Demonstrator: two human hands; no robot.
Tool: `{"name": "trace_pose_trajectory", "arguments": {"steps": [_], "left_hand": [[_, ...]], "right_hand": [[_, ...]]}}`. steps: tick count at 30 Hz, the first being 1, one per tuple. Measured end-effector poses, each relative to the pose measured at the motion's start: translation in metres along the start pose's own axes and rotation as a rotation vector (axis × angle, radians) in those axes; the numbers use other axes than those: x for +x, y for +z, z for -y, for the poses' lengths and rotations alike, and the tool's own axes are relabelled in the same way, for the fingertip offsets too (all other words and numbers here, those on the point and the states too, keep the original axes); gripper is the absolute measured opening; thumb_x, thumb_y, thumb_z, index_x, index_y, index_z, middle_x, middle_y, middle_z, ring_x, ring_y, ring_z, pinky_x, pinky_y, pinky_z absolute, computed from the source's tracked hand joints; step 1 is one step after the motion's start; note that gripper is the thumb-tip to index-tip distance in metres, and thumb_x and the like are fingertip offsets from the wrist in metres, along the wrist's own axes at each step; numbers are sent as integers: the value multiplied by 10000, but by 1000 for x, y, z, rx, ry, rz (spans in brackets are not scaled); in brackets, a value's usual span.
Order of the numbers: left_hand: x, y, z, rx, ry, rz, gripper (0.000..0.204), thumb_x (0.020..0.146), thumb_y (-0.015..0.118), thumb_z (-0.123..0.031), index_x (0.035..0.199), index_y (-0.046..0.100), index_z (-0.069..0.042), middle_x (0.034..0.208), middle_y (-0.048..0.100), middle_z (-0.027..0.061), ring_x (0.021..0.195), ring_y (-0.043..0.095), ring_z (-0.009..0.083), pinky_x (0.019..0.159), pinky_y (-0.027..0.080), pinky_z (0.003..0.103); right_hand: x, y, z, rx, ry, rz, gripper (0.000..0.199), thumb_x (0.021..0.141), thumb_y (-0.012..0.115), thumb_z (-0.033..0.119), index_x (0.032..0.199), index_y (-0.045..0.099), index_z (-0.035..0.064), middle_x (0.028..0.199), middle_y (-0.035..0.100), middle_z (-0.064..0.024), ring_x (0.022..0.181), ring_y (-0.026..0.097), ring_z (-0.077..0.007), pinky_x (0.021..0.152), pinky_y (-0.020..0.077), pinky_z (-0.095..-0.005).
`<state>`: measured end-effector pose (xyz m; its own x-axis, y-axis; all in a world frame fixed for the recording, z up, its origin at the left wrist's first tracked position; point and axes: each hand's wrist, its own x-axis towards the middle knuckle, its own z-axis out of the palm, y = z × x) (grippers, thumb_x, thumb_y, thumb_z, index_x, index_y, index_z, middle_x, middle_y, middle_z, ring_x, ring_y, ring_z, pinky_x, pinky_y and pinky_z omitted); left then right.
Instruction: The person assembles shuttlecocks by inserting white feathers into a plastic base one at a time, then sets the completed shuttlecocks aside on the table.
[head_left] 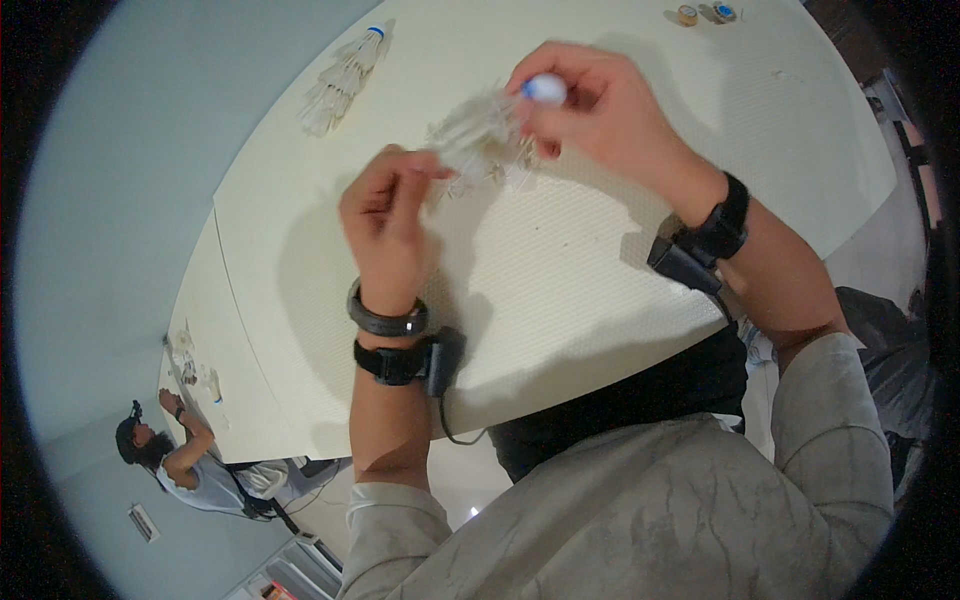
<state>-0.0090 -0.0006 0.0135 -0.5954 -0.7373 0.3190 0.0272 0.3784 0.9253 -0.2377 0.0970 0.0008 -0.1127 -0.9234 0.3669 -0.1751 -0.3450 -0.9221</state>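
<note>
Over the far part of the table, a white feather shuttlecock (478, 125) is held between my two hands, blurred by motion. My right hand (605, 110) grips it around its rounded white cork end, which has a blue band. My left hand (388, 225) is closed, with thumb and fingertips pinched at the feather rim on the opposite side. Just below it lie more white feather pieces, partly hidden, and I cannot tell whether they belong to another shuttlecock. To the far left, a nested stack of shuttlecocks (345, 80) lies on its side.
The white textured table (500, 320) has a seam on its left. Two small round rolls, one tan (687, 15) and one blue (724, 12), sit at the far right. Another person (185, 455) works at the table's left end beside more shuttlecocks. A wall borders the left side.
</note>
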Motion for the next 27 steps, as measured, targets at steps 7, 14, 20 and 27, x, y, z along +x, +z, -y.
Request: {"name": "trace_pose_trajectory", "arguments": {"steps": [7, 14, 20, 27], "left_hand": [[9, -10, 14, 548, 247, -77, 145, 984, 706, -136, 903, 747, -23, 760, 585, -36, 677, 502, 63, 588, 383, 236], [15, 7, 19, 854, 374, -72, 147, 841, 833, -205, 940, 784, -108, 718, 559, 17, 584, 541, 158, 524, 438, 300], [15, 5, 20, 646, 294, -130, 173, 968, 716, -162, 1115, 751, -78, 761, 540, 9, 666, 477, 105, 580, 405, 246], [13, -6, 43, 260, 107, -286, 196, 1050, 599, -175, 1064, 719, -20, 785, 568, -54, 696, 426, 38, 603, 344, 206]], "right_hand": [[21, -29, 5, 250, 135, -224, 185, 1022, 642, 140, 1126, 658, -12, 861, 703, -93, 668, 649, -123, 607, 547, -263], [19, -23, -10, 63, 124, -217, 231, 1025, 641, 251, 1145, 706, 65, 876, 694, -41, 652, 603, -75, 603, 497, -233], [22, -31, -11, 55, 177, -253, 263, 995, 687, 260, 1169, 716, 65, 906, 707, -35, 696, 613, -70, 619, 499, -226], [24, -38, -37, -146, 92, -424, 288, 927, 767, 184, 1161, 711, 25, 942, 726, -42, 791, 644, -89, 705, 528, -243]]}}
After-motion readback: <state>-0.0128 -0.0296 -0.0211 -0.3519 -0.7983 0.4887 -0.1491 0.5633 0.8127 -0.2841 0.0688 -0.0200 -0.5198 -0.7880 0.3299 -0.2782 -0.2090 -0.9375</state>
